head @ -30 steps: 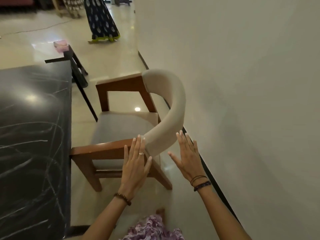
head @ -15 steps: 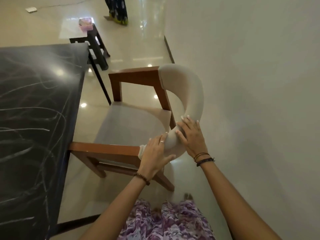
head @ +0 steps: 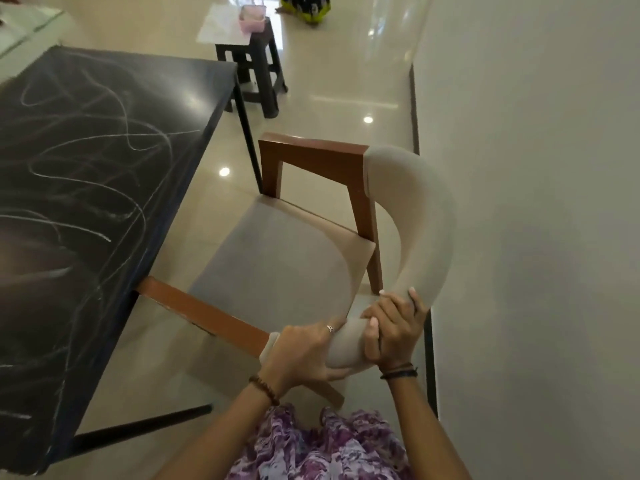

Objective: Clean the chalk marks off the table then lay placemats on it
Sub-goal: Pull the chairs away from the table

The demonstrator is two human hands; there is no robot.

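Gripping the padded backrest (head: pixel 420 216) of one wooden chair (head: pixel 280 258), both hands hold its near end: the left hand (head: pixel 301 355) has its fingers (head: pixel 323 332) curled over the top, and the right hand (head: pixel 391 332) wraps it from the wall side, thumb beneath. Left of the fingers, one black bench (head: pixel 86 188) carries many white chalk marks (head: pixel 104 143); the chair's near armrest (head: pixel 201 313) touches the bench edge. Beyond the fingers stands one dark stool (head: pixel 258 64) bearing a pink box (head: pixel 253 17). Right of them a plain wall (head: pixel 536 202) runs close beside the chair.
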